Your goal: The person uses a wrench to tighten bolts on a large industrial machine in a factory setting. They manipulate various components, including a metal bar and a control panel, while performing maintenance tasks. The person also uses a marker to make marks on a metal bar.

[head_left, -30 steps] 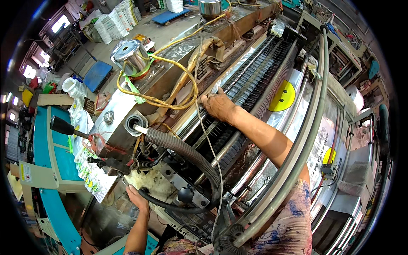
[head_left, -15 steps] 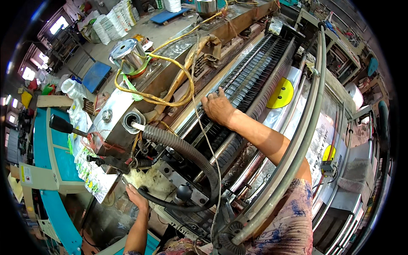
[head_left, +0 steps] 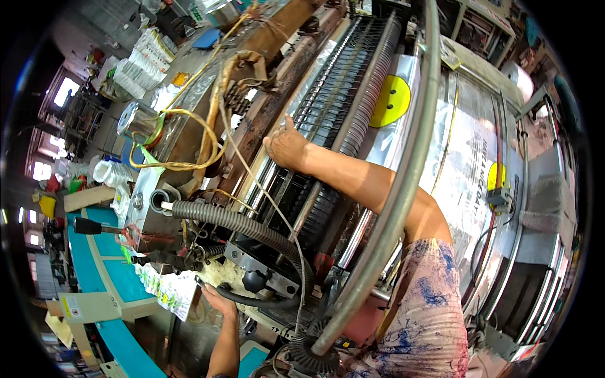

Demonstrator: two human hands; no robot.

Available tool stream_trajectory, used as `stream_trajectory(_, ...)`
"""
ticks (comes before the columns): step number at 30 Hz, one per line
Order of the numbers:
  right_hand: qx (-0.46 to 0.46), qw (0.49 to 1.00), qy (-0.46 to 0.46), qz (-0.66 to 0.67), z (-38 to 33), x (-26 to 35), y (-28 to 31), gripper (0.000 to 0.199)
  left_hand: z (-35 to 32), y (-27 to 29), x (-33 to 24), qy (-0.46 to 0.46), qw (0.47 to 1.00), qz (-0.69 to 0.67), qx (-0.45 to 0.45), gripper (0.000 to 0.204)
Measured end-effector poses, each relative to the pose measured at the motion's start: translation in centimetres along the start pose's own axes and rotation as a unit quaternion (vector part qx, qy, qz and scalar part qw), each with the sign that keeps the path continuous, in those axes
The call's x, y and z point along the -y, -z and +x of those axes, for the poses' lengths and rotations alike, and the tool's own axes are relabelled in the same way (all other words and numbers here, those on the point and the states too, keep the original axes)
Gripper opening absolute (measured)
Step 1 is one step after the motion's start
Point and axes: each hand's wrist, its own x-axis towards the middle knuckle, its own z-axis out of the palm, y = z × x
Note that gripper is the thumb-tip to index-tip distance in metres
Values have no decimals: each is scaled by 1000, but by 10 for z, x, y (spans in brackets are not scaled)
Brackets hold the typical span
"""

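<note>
My right arm reaches across the machine's long ribbed rollers (head_left: 372,75). My right hand (head_left: 288,148) rests at a pale metal bar (head_left: 268,167) beside them, most fingers curled over its edge and one raised; what lies under them is hidden. Bluish plastic film (head_left: 321,82) shows beneath the thin rods near that hand. Lower down, my left hand (head_left: 219,301) is at the machine's near end, its fingers closed round a small dark part beside a black hose (head_left: 258,301); that part cannot be made out.
A grey ribbed hose (head_left: 233,217) and a yellow cable (head_left: 179,165) cross the machine's left side. A black-knobbed lever (head_left: 88,225) sticks out there. A thick curved pipe (head_left: 409,170) passes over my right arm. Film with a yellow smiling-face print (head_left: 391,101) lies right of the rollers.
The whole view has shifted and turned, so the rollers and pipe appear farther left. Both hands stay at about the same parts of the machine, and one right finger now stands up more.
</note>
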Motion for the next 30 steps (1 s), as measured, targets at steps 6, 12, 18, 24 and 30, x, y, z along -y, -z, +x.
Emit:
stream_trajectory(6, 3, 1000, 7, -7, -5, 1, -3, 29, 10, 3, 16, 8, 1000, 7, 21, 61)
stream_trajectory(12, 16, 1000, -13, -1, -8, 5, 2, 27, 5, 1, 5, 14, 1000, 2, 5, 56)
stream_trajectory(18, -3, 1000, -26, -2, -9, 7, 1, 25, 4, 3, 2, -8, 999, 38, 13, 51)
stream_trajectory(24, -32, 999, -30, 0, -9, 4, 3, 22, 15, 4, 25, -10, 998, 52, 17, 51)
stream_trajectory(30, -41, 999, -27, -5, -9, 3, 4, 20, 15, 2, 31, -15, 999, 31, 9, 51)
